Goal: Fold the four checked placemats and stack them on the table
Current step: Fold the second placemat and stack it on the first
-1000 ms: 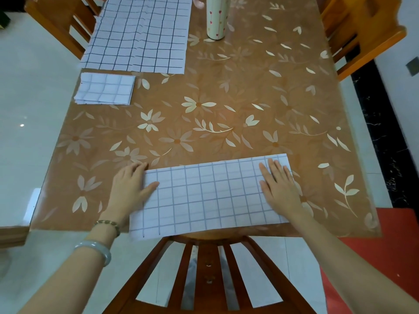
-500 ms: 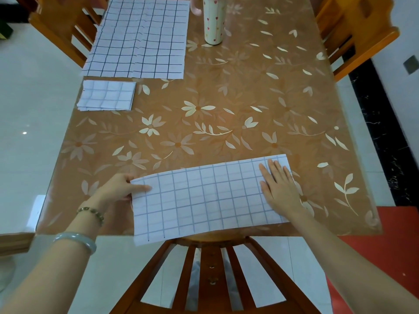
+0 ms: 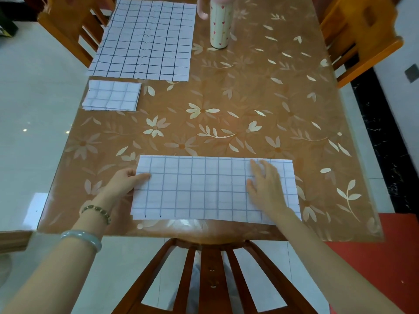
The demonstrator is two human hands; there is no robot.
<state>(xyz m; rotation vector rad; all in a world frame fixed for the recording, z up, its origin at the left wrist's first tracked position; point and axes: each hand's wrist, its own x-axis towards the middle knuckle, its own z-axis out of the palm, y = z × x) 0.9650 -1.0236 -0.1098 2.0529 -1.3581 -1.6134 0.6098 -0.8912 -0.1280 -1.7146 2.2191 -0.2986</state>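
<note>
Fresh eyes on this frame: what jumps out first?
The half-folded placemat at the near edge of the table: the left hand pinches its left end while the right hand lies flat on its right part. On the left sit a small folded stack and, beyond it, unfolded placemats beside a heart-patterned bottle.

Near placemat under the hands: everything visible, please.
The near placemat is a white, cloth-like sheet with a dark blue grid, folded into a long rectangle, flat by the near edge of the table; layered edges show at its near left corner. The left hand grips its left edge, thumb on top; the right hand rests flat on its right part.
</note>
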